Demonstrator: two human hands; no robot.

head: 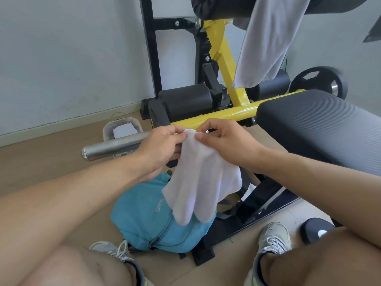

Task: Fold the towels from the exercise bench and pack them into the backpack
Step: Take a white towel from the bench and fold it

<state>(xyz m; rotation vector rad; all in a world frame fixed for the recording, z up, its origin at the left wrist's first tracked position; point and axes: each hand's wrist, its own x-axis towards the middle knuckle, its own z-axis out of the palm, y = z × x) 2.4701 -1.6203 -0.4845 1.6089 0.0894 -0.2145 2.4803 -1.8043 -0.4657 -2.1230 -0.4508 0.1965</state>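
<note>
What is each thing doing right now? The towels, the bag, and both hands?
White towel: hanging, pinched at its top by both hands.
Grey towel: draped over the bench's upper pad, unfolded.
Blue backpack: lying on the floor.
Left hand: pinching the white towel.
Right hand: pinching it too.

Bright, even daylight; soft, faint shadows on the floor (51, 162). Mild glare on steel bar (111, 146). Wide-angle bending at edges. Slight softness overall; weight plate (321, 81) blurred.
</note>
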